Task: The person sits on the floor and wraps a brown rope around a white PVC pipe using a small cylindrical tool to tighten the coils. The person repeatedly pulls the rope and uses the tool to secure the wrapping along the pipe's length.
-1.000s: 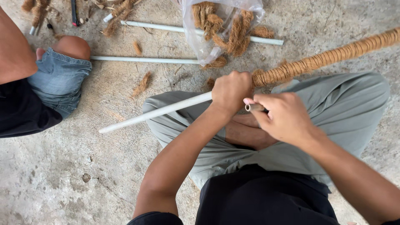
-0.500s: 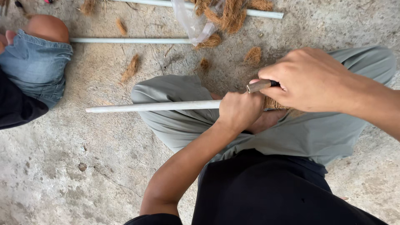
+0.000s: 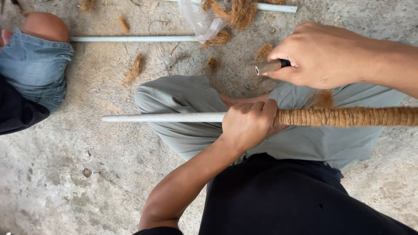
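The white pipe [image 3: 165,117], stiff and probably light, lies across the lap, clenched by the left hand [image 3: 250,124] where coir wrapping [image 3: 348,116] begins; at 1 o'clock, the right hand [image 3: 324,54] grips a small spool [image 3: 269,66].

Coir-wrapped pole [image 3: 348,116] running off the right edge, small spool [image 3: 271,66] mostly buried in the right hand [image 3: 324,54], neighbour's knee [image 3: 37,56] cropped at left

A long white pipe [image 3: 165,117] was held level across the lap, running from nine o'clock towards three. Its right-hand stretch was wrapped tightly in brown coir fibre [image 3: 348,116], bound in close turns. A small spool [image 3: 270,66] was gripped above it, at about one o'clock.
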